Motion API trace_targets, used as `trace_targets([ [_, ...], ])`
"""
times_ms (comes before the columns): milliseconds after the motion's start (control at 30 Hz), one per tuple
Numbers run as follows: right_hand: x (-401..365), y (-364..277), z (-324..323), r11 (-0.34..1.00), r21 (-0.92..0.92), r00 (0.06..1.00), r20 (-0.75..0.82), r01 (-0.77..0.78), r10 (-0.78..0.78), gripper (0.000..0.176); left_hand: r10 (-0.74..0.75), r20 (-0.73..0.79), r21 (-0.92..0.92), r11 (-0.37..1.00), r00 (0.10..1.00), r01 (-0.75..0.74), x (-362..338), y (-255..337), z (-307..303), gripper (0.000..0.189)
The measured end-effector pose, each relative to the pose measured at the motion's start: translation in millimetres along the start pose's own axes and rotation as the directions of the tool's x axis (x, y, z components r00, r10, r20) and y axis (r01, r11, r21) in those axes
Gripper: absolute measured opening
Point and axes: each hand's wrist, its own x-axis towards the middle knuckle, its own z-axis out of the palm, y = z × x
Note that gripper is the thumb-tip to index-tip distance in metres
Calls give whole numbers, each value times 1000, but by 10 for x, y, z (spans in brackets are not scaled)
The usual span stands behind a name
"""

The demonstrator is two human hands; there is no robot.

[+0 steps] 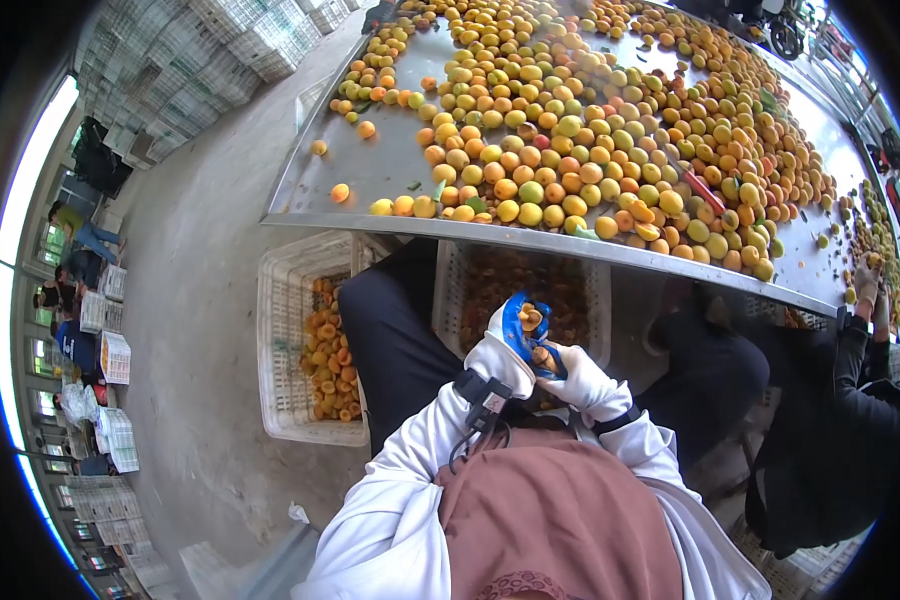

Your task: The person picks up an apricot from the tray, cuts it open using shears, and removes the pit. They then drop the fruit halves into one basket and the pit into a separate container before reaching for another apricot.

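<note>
A small piece of fruit (530, 317) is in the left hand (515, 322), up against the blue part of the glove, and the left fingers seem to curl around its side to hold it. Just below it, a brown-orange bit (543, 357) is right by the fingers of the right hand (574, 370). The two hands are close together, but I cannot tell if the right fingers are pinching that bit or are open, because it is too small to see well. Under the hands is a white crate (599, 300) with dark orange fruit in it. To the left, past the person's dark leg (385, 325), another white crate (274, 390) has yellow and orange fruit inside. In front is a big metal table (305, 190) with lots of round yellow, orange and green fruit (570, 125) on top. A long red thing (705, 190) lies on the fruit. On the right, another person in dark clothes (820, 440) has their hands by the fruit. Far off to the left are tall stacks of crates (180, 60).
</note>
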Motion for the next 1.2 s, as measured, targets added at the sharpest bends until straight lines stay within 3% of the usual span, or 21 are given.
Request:
trace_targets([
  [67, 11, 21, 43, 999, 23, 998, -57, 27, -26, 33, -7, -125, -140, 990, 992, -11, 78, 0, -25, 34],
  [133, 19, 2, 36, 996, 70, 954, -294, -48, 67, 29, 197, -90, 165, 970, 976, -180, -45, 126, 92, 34],
  [167, 61, 71, 98, 995, 102, 878, -474, -19, 65, 27, 202, -270, 216, 965, 942, -145, -41, 177, 183, 40],
  [200, 131, 55, 97, 999, 21, 826, -563, 41, -22, 29, 204, -271, 216, 965, 941, -147, -29, 181, 182, 40],
  [267, 124, 12, 30, 997, -74, 844, -536, -11, -30, 32, 271, -213, 357, 916, 939, -184, -3, 164, 160, 44],
  [400, 155, -130, 36, 972, -233, 876, -463, 27, -135, 39, 279, -139, 290, 929, 950, -231, 104, -70, 155, 38],
  [467, 152, -181, 58, 967, -253, 900, -426, -18, -95, 39, 246, -250, 343, 927, 936, -151, 53, -68, 234, 35],
  [533, 139, -154, 85, 958, -288, 906, -409, -10, -114, 34, 200, -184, 127, 976, 962, -178, 111, -151, 147, 33],
  [633, 96, -122, 96, 968, -228, 855, -477, 103, -203, 22, 461, -114, 426, 823, 880, -376, 14, -137, 286, 35],
  [767, -30, 94, 75, 978, 47, 825, -546, 202, -144, 22, 389, -248, 242, 912, 887, -332, -293, 286, 410, 53],
  [867, 47, 39, 111, 996, -14, 754, -652, 89, -77, 22, 609, -165, 315, 778, 776, -544, -922, 755, 270, 44],
  [900, 76, 0, 101, 994, -102, 781, -619, 31, -88, 22, 741, 110, 355, 592, 662, -723, -1187, 875, -13, 54],
  [933, 110, -60, 76, 980, -196, 798, -596, -30, -95, 23, 815, 545, 140, 142, 196, -980, -1344, 951, -219, 94],
  [967, 140, -80, 73, 964, -246, 816, -574, -97, -64, 24, 881, 343, 436, 159, 327, -886, -1692, 1009, -245, 121],
  [1000, 154, 70, 63, 964, -261, 826, -554, -55, -103, 23, 986, 151, 623, -42, 66, -781, -1611, 1098, -682, 88],
  [1033, 127, 117, 48, 941, -305, 845, -534, -150, -38, 24, 906, -373, 500, 378, 200, -779, -1928, 1434, -356, 42],
  [1067, 126, 243, 64, 921, -351, 837, -545, -167, -56, 24, 963, -266, 693, 162, -41, -703, -2075, 1550, -276, 28],
  [1100, 97, 131, 62, 905, -392, 843, -532, -164, -78, 26, 995, -93, 805, 46, -48, -592, -2153, 1791, -835, 23],
  [1133, 76, 59, 51, 913, -375, 856, -513, -162, -59, 28, 993, 115, 946, -121, -40, -301, -2270, 1927, -1113, 17],
  [1167, 47, 16, 49, 892, -416, 861, -505, -177, -64, 30, 906, 416, 895, -393, -76, 210, -2335, 1952, -1104, 15],
  [1200, 32, -11, 53, 870, -454, 867, -494, -191, -68, 31, 932, 336, 926, -299, -139, 233, -2272, 1861, -986, 20],
])
